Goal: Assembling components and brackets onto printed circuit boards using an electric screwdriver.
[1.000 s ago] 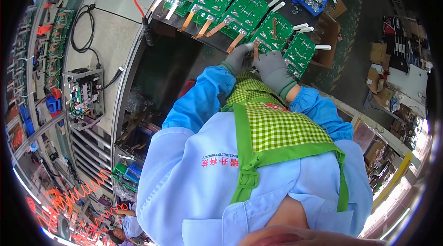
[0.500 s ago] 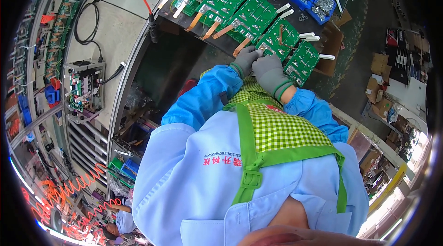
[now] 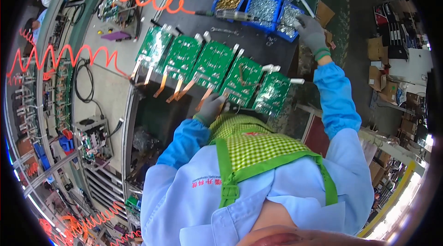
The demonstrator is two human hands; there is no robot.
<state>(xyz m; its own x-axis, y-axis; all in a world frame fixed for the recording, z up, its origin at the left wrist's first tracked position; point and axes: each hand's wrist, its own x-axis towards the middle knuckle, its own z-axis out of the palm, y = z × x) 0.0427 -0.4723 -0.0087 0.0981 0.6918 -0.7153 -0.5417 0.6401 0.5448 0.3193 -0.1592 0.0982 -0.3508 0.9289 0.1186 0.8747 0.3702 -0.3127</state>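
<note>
Fingers (image 3: 301, 23) of our right hand (image 3: 312, 35), half bent, are at the blue bin (image 3: 287, 36) of silver hardware (image 3: 289, 16); their hold we cannot tell. Our left hand (image 3: 211, 108) curls beside the fourth green circuit board (image 3: 240, 81) from left, its grip also unclear.

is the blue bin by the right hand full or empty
Not empty: small silvery parts lie in the blue bin beside the right hand. How deep, I cannot tell.
</note>
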